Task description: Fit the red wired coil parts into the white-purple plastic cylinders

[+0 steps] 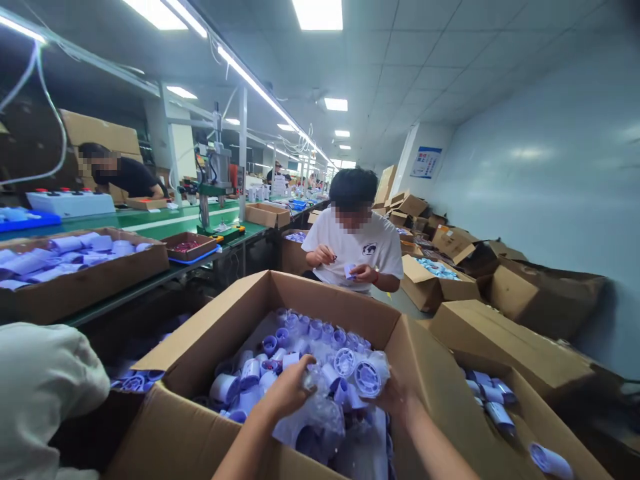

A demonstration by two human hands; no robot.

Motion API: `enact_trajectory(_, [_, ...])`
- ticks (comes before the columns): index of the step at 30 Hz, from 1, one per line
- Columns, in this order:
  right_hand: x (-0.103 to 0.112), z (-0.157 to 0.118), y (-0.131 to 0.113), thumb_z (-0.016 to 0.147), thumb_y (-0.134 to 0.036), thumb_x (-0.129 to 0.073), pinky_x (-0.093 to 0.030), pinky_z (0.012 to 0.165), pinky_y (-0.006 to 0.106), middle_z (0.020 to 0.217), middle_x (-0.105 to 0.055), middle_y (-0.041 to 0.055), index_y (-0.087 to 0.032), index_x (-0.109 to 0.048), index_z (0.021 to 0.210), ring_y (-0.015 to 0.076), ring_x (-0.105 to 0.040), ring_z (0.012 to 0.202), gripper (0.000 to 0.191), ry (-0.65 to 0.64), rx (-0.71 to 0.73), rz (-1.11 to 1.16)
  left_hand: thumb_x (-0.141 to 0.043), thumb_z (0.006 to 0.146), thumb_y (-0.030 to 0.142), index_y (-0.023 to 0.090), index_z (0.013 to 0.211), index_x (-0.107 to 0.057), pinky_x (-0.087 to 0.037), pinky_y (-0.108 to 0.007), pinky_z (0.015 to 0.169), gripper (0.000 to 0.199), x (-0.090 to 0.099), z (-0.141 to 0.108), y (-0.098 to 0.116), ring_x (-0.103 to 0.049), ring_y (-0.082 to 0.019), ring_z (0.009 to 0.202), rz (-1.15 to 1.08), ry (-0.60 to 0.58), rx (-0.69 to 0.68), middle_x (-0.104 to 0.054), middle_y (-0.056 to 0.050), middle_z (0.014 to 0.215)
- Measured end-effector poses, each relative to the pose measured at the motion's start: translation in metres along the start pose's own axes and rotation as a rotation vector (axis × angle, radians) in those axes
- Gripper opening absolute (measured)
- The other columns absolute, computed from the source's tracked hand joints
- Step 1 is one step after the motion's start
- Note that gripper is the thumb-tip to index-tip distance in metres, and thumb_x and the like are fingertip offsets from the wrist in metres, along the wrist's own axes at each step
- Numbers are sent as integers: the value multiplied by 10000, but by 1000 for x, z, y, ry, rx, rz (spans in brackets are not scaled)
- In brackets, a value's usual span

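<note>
Inside a big open cardboard box point(220, 333), many pale lilac plastic cylinders point(250, 370) lie in loose heaps and rows. Both my hands reach into it. My left hand point(293, 387) is closed on the crumpled edge of a clear plastic bag point(325, 417). On the other side, my right hand point(395, 393) grips the same bag, its fingers partly hidden behind the plastic. Between the hands, the bag wraps several cylinders, and two of them show round spoked ends point(367, 379).
Facing me, a person in a white shirt point(357, 247) holds a small lilac part. A carton of cylinders point(80, 267) and a bench press point(215, 173) stand on the left bench. On the right, an open carton point(515, 407) holds more cylinders. Light fabric point(45, 400) is at lower left.
</note>
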State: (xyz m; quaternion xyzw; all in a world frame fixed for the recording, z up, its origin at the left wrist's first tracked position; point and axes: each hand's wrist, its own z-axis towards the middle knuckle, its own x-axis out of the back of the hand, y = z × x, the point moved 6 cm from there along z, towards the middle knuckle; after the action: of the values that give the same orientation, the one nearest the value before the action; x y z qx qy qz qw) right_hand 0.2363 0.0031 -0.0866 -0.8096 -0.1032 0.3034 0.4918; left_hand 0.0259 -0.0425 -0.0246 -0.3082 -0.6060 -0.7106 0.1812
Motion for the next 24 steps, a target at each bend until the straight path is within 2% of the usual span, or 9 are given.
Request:
enact_trajectory(3, [-30, 15, 6, 737, -488, -469, -445, 856, 381, 866, -679, 54, -244, -593, 815, 237, -597, 939, 285, 27, 91, 37, -589, 716, 203, 237, 1344, -393, -452, -284, 860, 659, 1, -2, 3, -601, -184, 945, -113, 55, -80, -652, -61, 1105])
enact_trajectory(5, [-52, 21, 3, 728, -465, -457, -437, 873, 379, 856, -684, 63, -232, -602, 802, 243, -594, 968, 284, 36, 133, 86, -597, 711, 221, 243, 1345, -418, -463, -300, 863, 659, 5, -1, 3, -613, -196, 941, -137, 91, -130, -661, -69, 1109])
enact_trajectory(8, [-79, 24, -7, 704, -431, -479, -439, 864, 369, 818, -686, 72, -214, -609, 762, 248, -596, 980, 260, 19, 164, 127, -620, 713, 273, 264, 1209, -583, -456, -322, 889, 497, 14, 0, 3, -613, -225, 990, -138, 180, -200, -670, -75, 1116])
enact_trajectory(10, [-90, 23, -12, 695, -448, -487, -444, 845, 374, 800, -683, 77, -211, -613, 759, 254, -598, 972, 276, -5, 174, 100, -606, 730, 311, 258, 1064, -678, -476, -317, 826, 345, 19, 0, 5, -636, -225, 897, -107, 223, -214, -706, -79, 986])
enact_trajectory(13, [-94, 22, -12, 715, -471, -479, -444, 830, 383, 740, -672, 74, -203, -621, 764, 251, -603, 933, 307, 7, 182, 60, -553, 760, 364, 217, 842, -734, -475, -284, 673, 247, 21, 0, 8, -613, -191, 676, -73, 229, -200, -683, -64, 726])
enact_trajectory(16, [-94, 24, -3, 726, -418, -493, -455, 811, 371, 642, -641, 53, -198, -606, 689, 234, -615, 870, 250, -9, 159, 148, -528, 750, 432, 190, 689, -689, -453, -267, 629, 297, 26, 2, 8, -569, -174, 625, -128, 275, -144, -635, -37, 638])
enact_trajectory(20, [-95, 29, 5, 739, -325, -497, -475, 772, 336, 625, -635, 35, -188, -598, 675, 194, -623, 781, 182, -49, 117, 336, -491, 723, 584, 177, 679, -599, -435, -258, 588, 423, 42, 2, -6, -528, -165, 610, -229, 452, 20, -588, -17, 633])
enact_trajectory(24, [-83, 31, 5, 746, -207, -487, -478, 718, 267, 704, -668, 7, -197, -612, 776, 127, -615, 687, 128, 68, 135, 519, -397, 737, 663, 184, 741, -552, -426, -257, 555, 503, 61, -5, -22, -521, -164, 597, -205, 679, 168, -562, -10, 648])
